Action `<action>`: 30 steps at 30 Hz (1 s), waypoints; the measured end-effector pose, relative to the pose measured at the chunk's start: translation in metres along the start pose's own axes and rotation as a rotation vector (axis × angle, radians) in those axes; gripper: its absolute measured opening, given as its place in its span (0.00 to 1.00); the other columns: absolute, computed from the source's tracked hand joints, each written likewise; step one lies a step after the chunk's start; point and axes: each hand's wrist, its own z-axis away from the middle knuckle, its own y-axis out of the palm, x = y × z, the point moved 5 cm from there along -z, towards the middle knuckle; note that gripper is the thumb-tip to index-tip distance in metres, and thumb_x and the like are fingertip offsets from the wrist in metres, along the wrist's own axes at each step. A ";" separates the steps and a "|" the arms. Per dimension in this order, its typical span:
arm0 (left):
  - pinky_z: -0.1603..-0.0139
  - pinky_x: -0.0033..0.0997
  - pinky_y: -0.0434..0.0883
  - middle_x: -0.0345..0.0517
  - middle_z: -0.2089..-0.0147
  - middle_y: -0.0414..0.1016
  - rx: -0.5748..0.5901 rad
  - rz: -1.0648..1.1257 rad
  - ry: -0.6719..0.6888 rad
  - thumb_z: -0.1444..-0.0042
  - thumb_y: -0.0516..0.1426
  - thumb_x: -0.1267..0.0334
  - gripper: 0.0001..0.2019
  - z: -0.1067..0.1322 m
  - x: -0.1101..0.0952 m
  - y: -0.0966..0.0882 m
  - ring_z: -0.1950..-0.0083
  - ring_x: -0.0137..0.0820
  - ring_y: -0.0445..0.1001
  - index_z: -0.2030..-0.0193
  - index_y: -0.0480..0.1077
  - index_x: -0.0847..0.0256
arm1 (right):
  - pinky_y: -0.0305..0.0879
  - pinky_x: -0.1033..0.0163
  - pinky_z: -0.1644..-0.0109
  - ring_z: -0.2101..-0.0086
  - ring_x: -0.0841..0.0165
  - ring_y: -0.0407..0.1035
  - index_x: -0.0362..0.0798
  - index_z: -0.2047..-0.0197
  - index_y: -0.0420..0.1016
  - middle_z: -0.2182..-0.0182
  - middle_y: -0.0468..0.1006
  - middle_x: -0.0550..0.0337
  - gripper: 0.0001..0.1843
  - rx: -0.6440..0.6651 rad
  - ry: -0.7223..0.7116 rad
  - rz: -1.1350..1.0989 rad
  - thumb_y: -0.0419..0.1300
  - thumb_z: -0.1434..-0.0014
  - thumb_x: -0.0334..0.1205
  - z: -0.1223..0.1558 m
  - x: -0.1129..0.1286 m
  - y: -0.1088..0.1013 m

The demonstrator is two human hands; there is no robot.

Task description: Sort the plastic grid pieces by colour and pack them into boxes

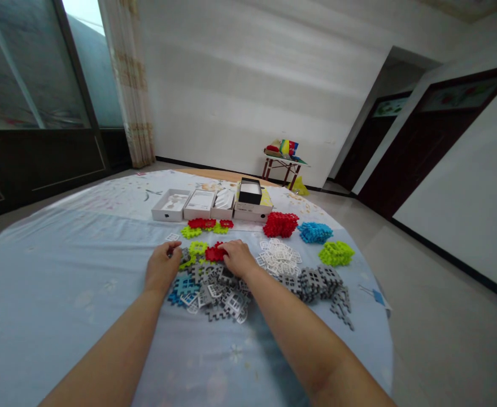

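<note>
In the head view my right hand (239,258) has its fingertips on a red interlocking plastic tile (214,252) at the back of a mixed pile. My left hand (164,264) is at the pile's left edge, fingers curled inward beside a grey tile (184,255); what is between them is too small to make out. Yellow-green tiles (198,247) lie between the hands. Nearer to me, the pile shows blue tiles (186,284), grey tiles (217,312) and white window-shaped pieces (234,303).
Sorted heaps lie to the right: red tiles (280,224), blue tiles (315,232), yellow-green tiles (336,253), white pieces (279,257) and grey tiles (314,282). Behind the pile stand white boxes (170,213) and a black-rimmed box (250,195). A blue cloth (83,316) covers the round table.
</note>
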 end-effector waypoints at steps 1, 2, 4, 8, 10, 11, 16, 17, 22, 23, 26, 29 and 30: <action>0.54 0.38 0.69 0.52 0.61 0.76 0.002 0.000 -0.002 0.51 0.49 0.58 0.20 0.000 0.000 0.000 0.59 0.38 0.73 0.56 0.73 0.66 | 0.58 0.54 0.47 0.52 0.59 0.65 0.50 0.53 0.74 0.55 0.77 0.55 0.18 -0.007 0.000 0.004 0.54 0.46 0.31 0.002 0.000 -0.002; 0.53 0.38 0.69 0.52 0.61 0.76 0.005 0.001 -0.003 0.51 0.49 0.58 0.20 0.000 0.001 0.000 0.59 0.38 0.73 0.56 0.73 0.66 | 0.59 0.54 0.47 0.52 0.60 0.65 0.50 0.53 0.75 0.56 0.77 0.55 0.17 -0.015 -0.001 0.010 0.54 0.45 0.32 0.004 0.000 -0.005; 0.53 0.38 0.69 0.52 0.61 0.76 0.004 0.005 -0.004 0.51 0.49 0.58 0.20 0.000 0.001 0.001 0.59 0.38 0.73 0.56 0.73 0.66 | 0.58 0.55 0.46 0.53 0.62 0.65 0.49 0.54 0.75 0.56 0.77 0.55 0.16 -0.062 0.004 -0.024 0.52 0.43 0.32 0.008 -0.001 -0.013; 0.52 0.37 0.69 0.52 0.60 0.76 0.002 0.012 -0.005 0.51 0.49 0.59 0.20 0.000 0.000 0.002 0.58 0.38 0.73 0.56 0.73 0.66 | 0.61 0.62 0.48 0.56 0.68 0.68 0.47 0.53 0.73 0.56 0.77 0.57 0.16 -0.221 0.069 -0.266 0.50 0.42 0.31 0.013 -0.011 -0.033; 0.51 0.37 0.68 0.53 0.60 0.76 0.001 0.013 -0.012 0.51 0.49 0.59 0.20 0.000 0.000 0.002 0.57 0.38 0.73 0.56 0.73 0.67 | 0.64 0.64 0.52 0.59 0.69 0.70 0.47 0.52 0.73 0.58 0.78 0.58 0.17 -0.222 0.121 -0.351 0.49 0.42 0.32 0.011 -0.019 -0.036; 0.51 0.37 0.68 0.53 0.60 0.76 0.000 0.014 -0.016 0.51 0.49 0.59 0.20 0.000 0.000 0.002 0.57 0.38 0.73 0.56 0.73 0.67 | 0.66 0.64 0.54 0.60 0.70 0.71 0.47 0.52 0.72 0.59 0.78 0.58 0.17 -0.203 0.141 -0.370 0.49 0.41 0.32 0.010 -0.022 -0.035; 0.51 0.37 0.68 0.53 0.59 0.76 0.005 0.017 -0.023 0.51 0.48 0.59 0.21 0.000 0.000 0.002 0.57 0.38 0.73 0.56 0.73 0.67 | 0.67 0.63 0.57 0.64 0.67 0.72 0.46 0.57 0.75 0.64 0.80 0.57 0.14 -0.117 0.189 -0.341 0.52 0.44 0.32 0.009 -0.033 -0.028; 0.51 0.37 0.68 0.53 0.59 0.76 0.006 0.013 -0.024 0.51 0.48 0.59 0.21 0.001 0.000 0.002 0.57 0.38 0.73 0.56 0.73 0.67 | 0.66 0.62 0.57 0.63 0.66 0.72 0.46 0.58 0.75 0.64 0.79 0.56 0.13 -0.104 0.193 -0.323 0.53 0.45 0.32 0.010 -0.033 -0.027; 0.51 0.36 0.68 0.53 0.59 0.76 0.014 0.004 -0.011 0.50 0.48 0.59 0.20 0.001 -0.002 0.000 0.56 0.38 0.73 0.56 0.73 0.66 | 0.65 0.61 0.56 0.62 0.63 0.71 0.46 0.58 0.75 0.62 0.78 0.54 0.14 -0.022 0.166 -0.260 0.60 0.48 0.41 0.020 -0.024 -0.027; 0.51 0.37 0.68 0.52 0.59 0.76 0.015 0.005 -0.005 0.50 0.48 0.59 0.20 0.001 -0.003 0.000 0.56 0.38 0.73 0.56 0.73 0.66 | 0.64 0.60 0.56 0.61 0.63 0.71 0.46 0.57 0.75 0.61 0.78 0.53 0.17 -0.002 0.153 -0.237 0.61 0.49 0.44 0.021 -0.022 -0.027; 0.51 0.37 0.68 0.51 0.60 0.76 0.012 0.002 0.001 0.51 0.49 0.59 0.19 0.001 -0.003 -0.001 0.57 0.38 0.73 0.57 0.73 0.64 | 0.64 0.60 0.55 0.60 0.61 0.70 0.45 0.54 0.74 0.59 0.76 0.52 0.23 0.068 0.110 -0.134 0.63 0.53 0.48 0.021 -0.016 -0.025; 0.52 0.37 0.69 0.51 0.60 0.76 0.017 -0.007 -0.014 0.51 0.49 0.58 0.20 0.000 -0.002 0.000 0.58 0.38 0.73 0.56 0.73 0.64 | 0.63 0.60 0.54 0.59 0.62 0.69 0.47 0.53 0.73 0.59 0.77 0.53 0.24 0.110 0.073 -0.058 0.63 0.53 0.47 0.020 -0.015 -0.023; 0.53 0.37 0.69 0.51 0.60 0.76 0.021 -0.008 -0.018 0.51 0.49 0.58 0.20 0.000 -0.001 0.000 0.58 0.38 0.73 0.56 0.73 0.65 | 0.63 0.61 0.54 0.59 0.62 0.69 0.47 0.52 0.73 0.59 0.77 0.54 0.24 0.111 0.066 -0.049 0.63 0.53 0.46 0.019 -0.016 -0.024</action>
